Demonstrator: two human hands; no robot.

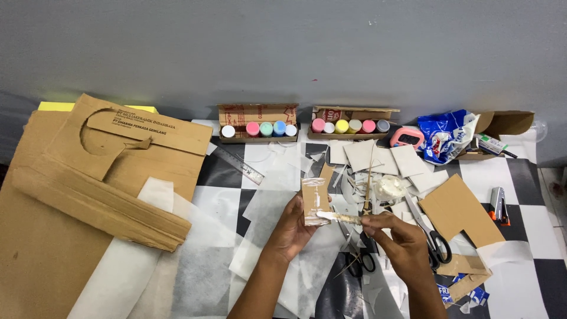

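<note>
Hands: both working close together over the middle of the black-and-white checkered tabletop (525, 236), nearly touching.
Left hand (292, 227): gripping a small upright rectangular piece of brown cardboard (314, 201), fingers curling behind it, thumb on the near edge. Clamped on it.
Right hand (398, 233): pinching a thin glue-smeared wooden stick (345, 217) between fingertips, holding it roughly level, its tip touching the lower edge of the cardboard piece.
Cardboard piece: sitting raised above the table, between the two hands, with whitish smears showing on its face.
Near right hand: black-handled scissors (434, 239) lying just beside it; a second pair of dark handles (361, 261) lying below the hands, partly covered.
Scraps: white paper sheets (266, 207) and grey card offcuts (378, 156) lying scattered around the hands.
Right side: flat brown cardboard panel (458, 210) lying near the scissors; orange-and-silver stapler (499, 205) sitting farther right; crumpled blue-and-white plastic bag (446, 137) resting by an open cardboard box (508, 124).
Back row: two small open cartons of paint bottles with coloured caps (258, 129) (349, 125) standing against the grey wall; pink digital timer (406, 137) sitting beside them.
Left side: large stacked corrugated cardboard sheets (88, 189) lying well apart from the hands; clear plastic ruler (239, 165) lying between them and the cartons.
</note>
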